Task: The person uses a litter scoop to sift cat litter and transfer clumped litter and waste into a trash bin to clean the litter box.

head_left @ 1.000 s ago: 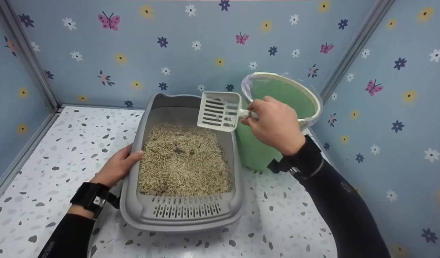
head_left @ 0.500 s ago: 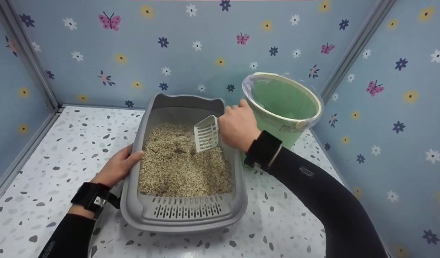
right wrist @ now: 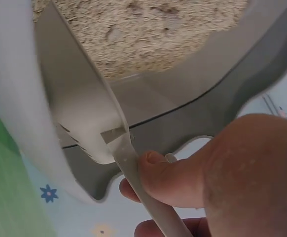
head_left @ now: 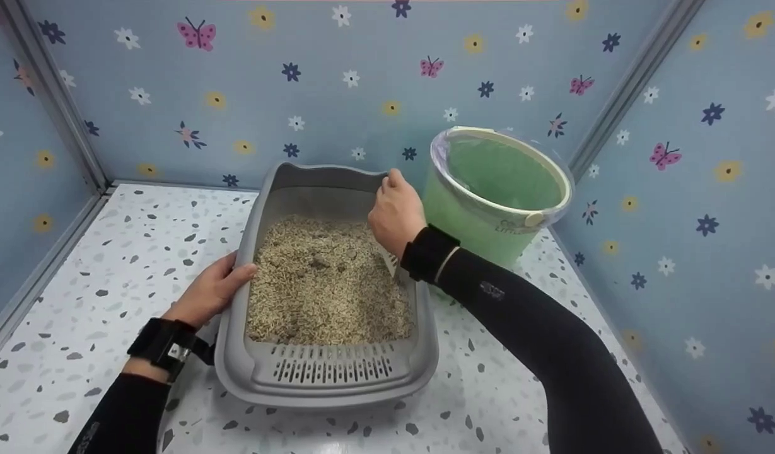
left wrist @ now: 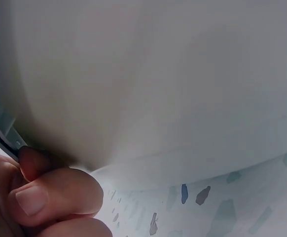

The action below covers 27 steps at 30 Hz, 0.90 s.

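Note:
A grey litter box [head_left: 327, 397] stands on the speckled surface, filled with pale pellet litter [head_left: 327, 296] that has a few darker clumps [head_left: 319, 261]. My left hand [head_left: 210, 290] grips the box's left rim, thumb over the top; in the left wrist view its curled fingers [left wrist: 59, 195] sit under the edge. Over the box's right side, my right hand [head_left: 396, 214] holds a slotted litter scoop [right wrist: 84, 103] by its handle. The scoop's head is inside the box along the right wall, mostly hidden behind the hand in the head view.
A green bin [head_left: 475, 227] with a cream rim and clear liner stands just right of the box, close to my right forearm. Flower-and-butterfly panels [head_left: 337, 63] close off the back and both sides. Speckled floor [head_left: 141, 252] shows left of the box.
My right hand has moved left and down from beside the bin, bringing the scoop from above the box to its inner right side. The left hand has stayed on the rim.

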### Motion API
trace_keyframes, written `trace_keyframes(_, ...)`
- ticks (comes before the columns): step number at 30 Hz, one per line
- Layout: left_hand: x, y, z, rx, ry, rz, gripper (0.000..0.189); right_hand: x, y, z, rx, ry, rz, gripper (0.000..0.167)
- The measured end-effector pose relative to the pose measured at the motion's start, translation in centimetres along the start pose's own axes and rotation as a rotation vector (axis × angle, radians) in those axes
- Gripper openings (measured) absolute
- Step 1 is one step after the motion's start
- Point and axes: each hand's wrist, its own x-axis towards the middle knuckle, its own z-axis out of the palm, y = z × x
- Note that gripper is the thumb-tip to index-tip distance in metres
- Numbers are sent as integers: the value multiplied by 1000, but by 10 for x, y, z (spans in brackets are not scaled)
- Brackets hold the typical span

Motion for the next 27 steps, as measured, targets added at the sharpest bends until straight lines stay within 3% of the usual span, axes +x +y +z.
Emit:
trace_keyframes(12,1,-1,0,2,2,0,79,30,-6,27,70,-83,-47,40)
trace_keyframes(27,1,-1,0,18,-8,3,79,35,5,32,252,-90,-14,40)
